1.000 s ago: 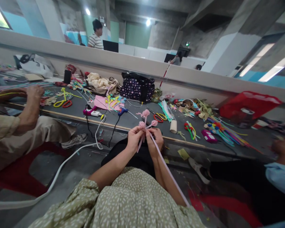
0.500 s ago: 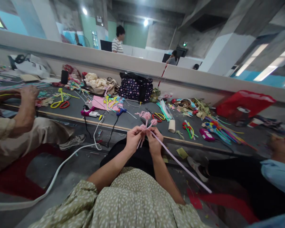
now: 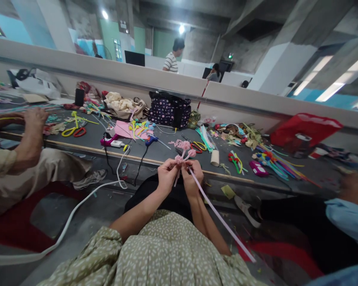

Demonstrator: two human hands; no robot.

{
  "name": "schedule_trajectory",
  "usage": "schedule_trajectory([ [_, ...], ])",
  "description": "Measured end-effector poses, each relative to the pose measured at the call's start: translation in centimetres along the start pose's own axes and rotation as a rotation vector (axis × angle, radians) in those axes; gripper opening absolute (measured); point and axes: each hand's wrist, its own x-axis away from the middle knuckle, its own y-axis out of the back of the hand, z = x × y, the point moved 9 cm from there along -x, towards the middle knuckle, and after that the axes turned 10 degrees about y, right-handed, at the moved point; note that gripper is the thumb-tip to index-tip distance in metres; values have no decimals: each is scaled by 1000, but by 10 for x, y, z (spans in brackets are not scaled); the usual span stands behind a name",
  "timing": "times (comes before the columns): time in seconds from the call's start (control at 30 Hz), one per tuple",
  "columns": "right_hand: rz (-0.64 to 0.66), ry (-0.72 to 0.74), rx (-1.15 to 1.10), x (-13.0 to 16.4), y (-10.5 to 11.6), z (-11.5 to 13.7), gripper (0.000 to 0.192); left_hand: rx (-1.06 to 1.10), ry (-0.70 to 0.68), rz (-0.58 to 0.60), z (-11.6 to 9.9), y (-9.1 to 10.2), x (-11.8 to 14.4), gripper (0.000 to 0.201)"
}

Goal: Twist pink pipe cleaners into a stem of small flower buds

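Pink pipe-cleaner flowers [image 3: 185, 151] stand up just above the two hands, their stems pinched between the fingers. The left hand [image 3: 167, 174] is clenched round the bunch of stems from the left side, and the right hand [image 3: 192, 176] grips the same stems from the right, the two hands touching. A long pale pink pipe cleaner [image 3: 220, 220] runs from the right hand down and to the right, past the forearm. Beyond the hands lies a low grey table [image 3: 167, 151] with a blue glue gun [image 3: 152, 139], scissors [image 3: 198, 147] and a cardboard roll [image 3: 214, 157]. Another person's hand [image 3: 32, 119] rests on the table at far left.
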Motion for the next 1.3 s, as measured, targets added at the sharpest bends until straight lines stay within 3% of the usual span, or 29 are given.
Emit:
schedule_trajectory([
  [0.27,-15,20,-50,-2,2,12,15,-107,-155,-32,-20,-1,7,15],
  [0.5,7,103,46,-3,0,10,9,-118,-154,-40,-14,2,5,18],
  [0.67,18,78,14,-3,0,8,7,-183,-218,-31,-19,0,6,15],
  [0.9,31,73,12,-3,2,7,10,-76,-93,111,-6,-7,-1,19],
  [1.1,29,151,44,-5,2,7,5,-40,-27,142,-7,-9,-5,22],
  [1.3,57,69,18,-3,-2,2,7,58,8,135,-10,-11,-6,18],
])
